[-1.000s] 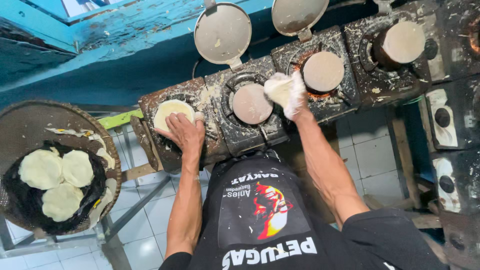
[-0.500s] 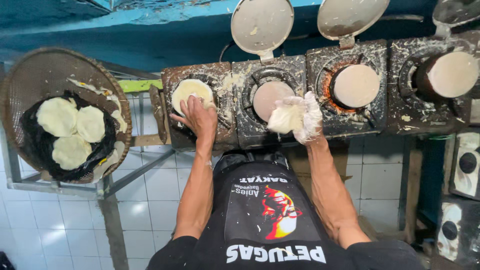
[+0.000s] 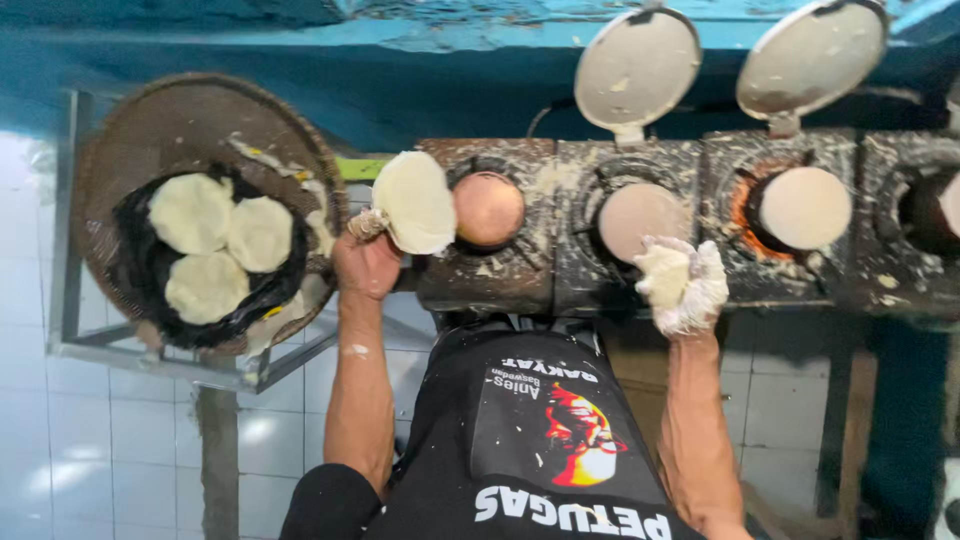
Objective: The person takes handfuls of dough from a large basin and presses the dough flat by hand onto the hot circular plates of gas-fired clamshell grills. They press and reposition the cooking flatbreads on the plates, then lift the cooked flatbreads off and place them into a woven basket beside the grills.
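Two bare forearms reach up from the bottom of the head view toward a row of soot-crusted burners (image 3: 690,215); the left hand (image 3: 365,262) is raised with its wrist bent back and its fingers pinched closed on the edge of a pale round flatbread (image 3: 414,200), which stands tilted between the leftmost round plate (image 3: 488,209) and the woven basket (image 3: 130,130), clear of both; the right hand (image 3: 680,285) is closed around a white, batter-soaked cloth wad (image 3: 668,272) that covers the fingers, so their exact curl cannot be told; that hand sits just below the second round plate (image 3: 640,215), at the front edge of the burner block; three more pale flatbreads (image 3: 215,240) lie in the basket on a dark liner, touching one another; two round lids (image 3: 637,68) stand hinged open above the middle burners; a third plate (image 3: 803,207) glows orange at its rim; a black apron (image 3: 520,440) fills the lower middle.
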